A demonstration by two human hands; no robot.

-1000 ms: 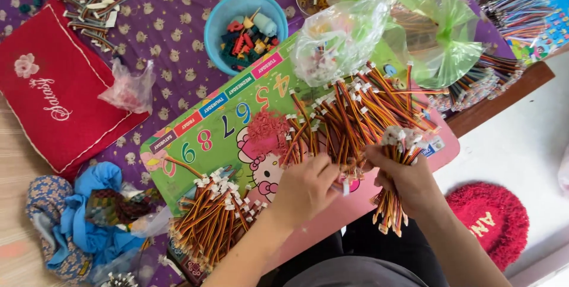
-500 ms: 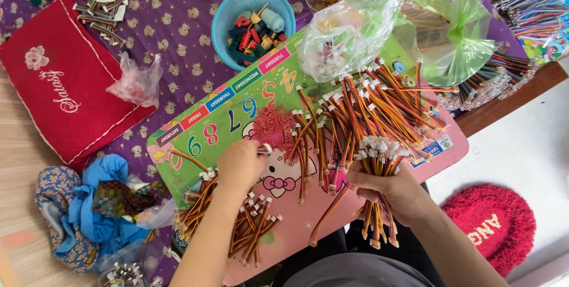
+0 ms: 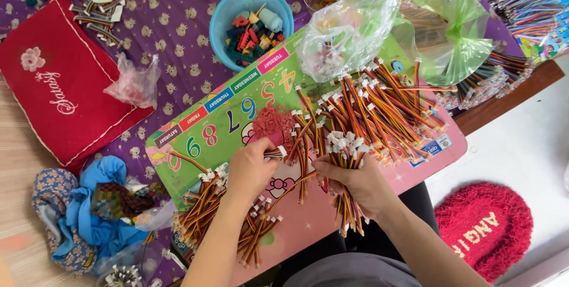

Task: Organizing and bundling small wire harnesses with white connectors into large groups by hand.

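Note:
My right hand point(image 3: 354, 181) grips a thick bundle of short striped wire leads point(image 3: 347, 144) with white plug ends pointing up. My left hand point(image 3: 252, 167) pinches a single wire lead point(image 3: 276, 153) by its white plug, just left of the bundle and beside a small heap of red plastic parts point(image 3: 272, 123). Both hands work over a green and pink lap board point(image 3: 308, 227) printed with numerals. A loose spread of leads point(image 3: 379, 109) lies behind my right hand. Another heap of leads point(image 3: 204, 204) lies under my left forearm.
A blue bowl of coloured parts point(image 3: 252, 17) stands behind the board. Clear bag point(image 3: 347, 32) and green bag point(image 3: 441, 20) lie at the back right. A red pouch point(image 3: 56, 88) sits left, crumpled cloth point(image 3: 89, 204) at lower left, a red mat point(image 3: 483, 227) on the floor.
My left hand left the heap at lower left and came up to the right, now pinching one lead beside the bundle. My right hand raised the bundle slightly.

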